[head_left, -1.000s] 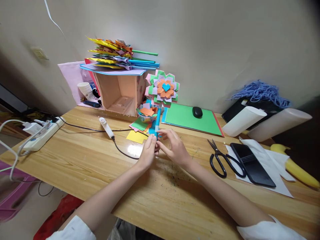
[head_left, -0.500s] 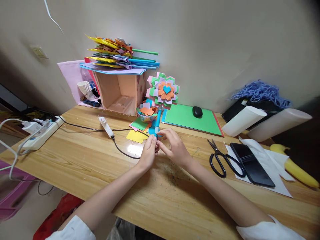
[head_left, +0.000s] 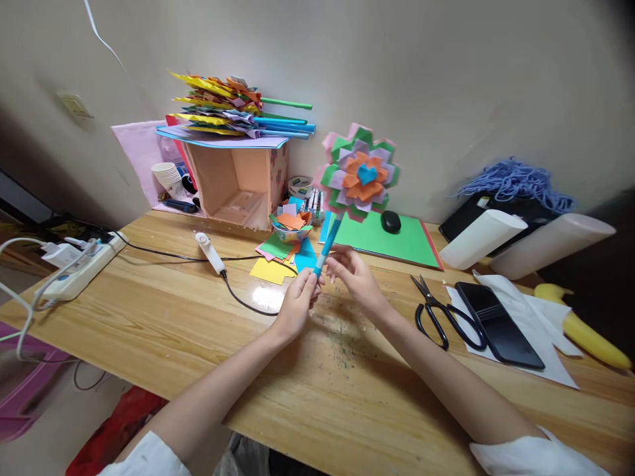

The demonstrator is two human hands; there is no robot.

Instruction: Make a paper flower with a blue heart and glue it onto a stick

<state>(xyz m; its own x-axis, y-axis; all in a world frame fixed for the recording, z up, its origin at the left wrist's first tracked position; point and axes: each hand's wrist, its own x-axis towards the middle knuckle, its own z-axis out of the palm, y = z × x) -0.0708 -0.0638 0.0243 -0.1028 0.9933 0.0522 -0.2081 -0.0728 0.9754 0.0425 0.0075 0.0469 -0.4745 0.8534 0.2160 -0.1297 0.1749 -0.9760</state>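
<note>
A layered paper flower [head_left: 366,175] in pink, green, lilac and orange, with a blue heart at its centre, leans to the right on a blue paper stem with a pale band. My left hand [head_left: 298,297] is wrapped round the lower end of that stem. Just right of the stem, my right hand [head_left: 354,277] has its fingers curved and apart, holding nothing that I can see. Behind the hands lie coloured paper sheets [head_left: 270,270] and a bowl [head_left: 290,233] full of folded paper pieces.
A white corded tool [head_left: 211,253] lies left of the hands, its black cable running across the table. Black-handled scissors [head_left: 431,307], a phone [head_left: 499,324] and a banana [head_left: 595,337] are at right. Several paper flowers [head_left: 218,106] are stacked on a box [head_left: 238,182].
The flower has tilted to the right and come nearer the camera. My right hand has moved off the stem a little to the right; my left hand keeps its grip.
</note>
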